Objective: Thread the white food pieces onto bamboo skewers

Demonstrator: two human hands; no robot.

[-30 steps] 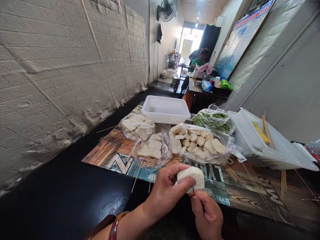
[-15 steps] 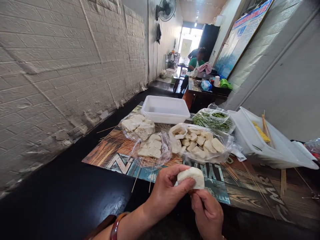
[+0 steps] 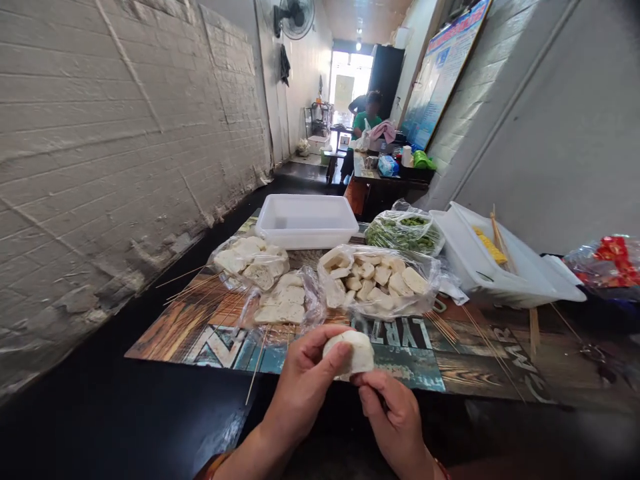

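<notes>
**Bun held in both hands over the table edge**

Narrow room, white brick wall on the left, grey wall on the right; a patterned table point(image 3: 425, 363) runs across the near end.

Left hand point(image 3: 305, 387): fingers curled around a white bun point(image 3: 354, 350), thumb pressed on its near face. Bun sits just above the near table edge, clear of the surface.

Right hand point(image 3: 393, 417): directly below and touching the bun's underside, fingertips pinched together. Possibly pinching a skewer end; the view is too poor to tell.

On the table behind the hands: open clear bag of white pieces point(image 3: 380, 283), two smaller bags of flat white slices point(image 3: 260, 283) to its left, loose bamboo skewers point(image 3: 257, 363) beside and under them. Farther back: empty white tub point(image 3: 306, 223), bag of greens point(image 3: 403, 233), a tilted white bin point(image 3: 480, 267) holding skewers.

A person in green point(image 3: 367, 117) sits at a far table.
</notes>
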